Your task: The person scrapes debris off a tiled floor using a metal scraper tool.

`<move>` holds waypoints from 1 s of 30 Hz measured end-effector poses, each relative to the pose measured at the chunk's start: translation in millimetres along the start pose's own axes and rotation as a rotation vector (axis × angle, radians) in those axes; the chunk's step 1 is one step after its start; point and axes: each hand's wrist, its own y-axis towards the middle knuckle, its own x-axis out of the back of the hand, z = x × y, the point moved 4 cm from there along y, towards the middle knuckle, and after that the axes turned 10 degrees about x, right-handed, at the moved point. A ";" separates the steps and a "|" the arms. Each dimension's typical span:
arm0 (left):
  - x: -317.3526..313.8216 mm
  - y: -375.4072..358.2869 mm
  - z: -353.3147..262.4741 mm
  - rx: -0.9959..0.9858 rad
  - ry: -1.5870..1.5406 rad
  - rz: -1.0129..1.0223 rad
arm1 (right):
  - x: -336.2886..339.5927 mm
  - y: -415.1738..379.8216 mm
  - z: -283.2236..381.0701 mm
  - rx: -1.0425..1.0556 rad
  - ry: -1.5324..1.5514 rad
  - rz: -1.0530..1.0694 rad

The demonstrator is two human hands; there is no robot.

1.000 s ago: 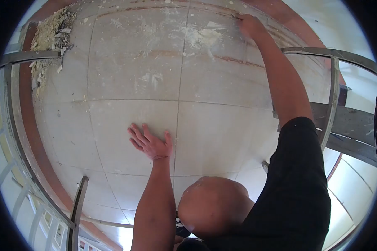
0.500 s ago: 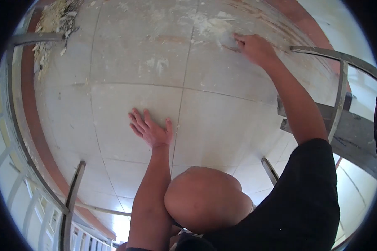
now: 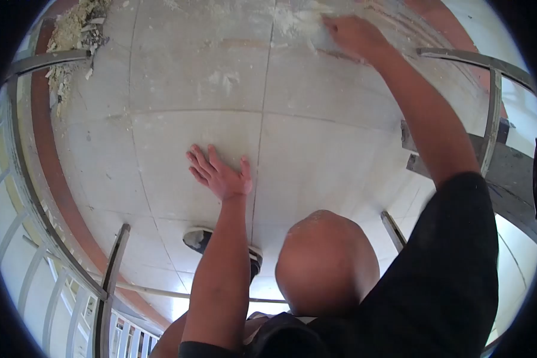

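The left hand (image 3: 219,173) is laid flat on the tiled floor (image 3: 179,89), palm down, with the fingers stretched out and spread, grasping nothing; it is pressed onto a pale tile just beside a grout line. The right hand (image 3: 355,36) is reached far forward to the upper part of the floor, where its fingers are curled down against the surface at a patch of white powdery residue (image 3: 295,24); whether something small is pinched in them cannot be told. A bent bare knee (image 3: 325,262) is seen low in the middle, between the two arms, and a shoe (image 3: 200,238) is partly hidden behind the left forearm. A heap of yellowish debris (image 3: 74,33) is piled at the upper left edge, well apart from both hands. Metal railing bars (image 3: 113,268) are seen around the floor's edge.
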 end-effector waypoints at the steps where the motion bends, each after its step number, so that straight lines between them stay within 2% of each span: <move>1: -0.9 3.3 1.3 -0.001 0.002 -0.001 | -6.5 -18.1 3.2 -0.023 -0.026 -0.013; 6: -1.0 5.9 0.3 0.010 0.026 0.014 | -2.0 -12.5 9.8 -0.035 0.035 -0.049; 12: 0.6 3.6 1.5 -0.001 0.009 -0.005 | -11.6 -25.1 7.8 0.007 -0.058 0.081; 15: -1.7 2.5 0.6 0.003 0.011 0.006 | -6.8 0.0 2.2 -0.113 0.056 0.003; 17: -1.2 1.1 3.5 -0.007 0.013 0.010 | 8.0 13.0 7.9 -0.015 -0.063 0.012; 20: -4.7 2.0 3.4 0.006 0.013 0.017 | -8.8 -31.9 7.5 0.010 -0.076 0.034; 23: -3.5 5.0 -0.1 0.007 0.013 -0.014 | -2.9 -9.4 2.0 -0.069 0.040 -0.013; 26: -4.8 1.1 3.1 0.008 0.030 0.009 | -0.6 39.9 -11.3 -0.051 -0.019 0.031; 30: -3.6 3.5 1.8 -0.018 0.033 -0.004 | -11.1 -15.8 -6.0 0.032 -0.056 -0.080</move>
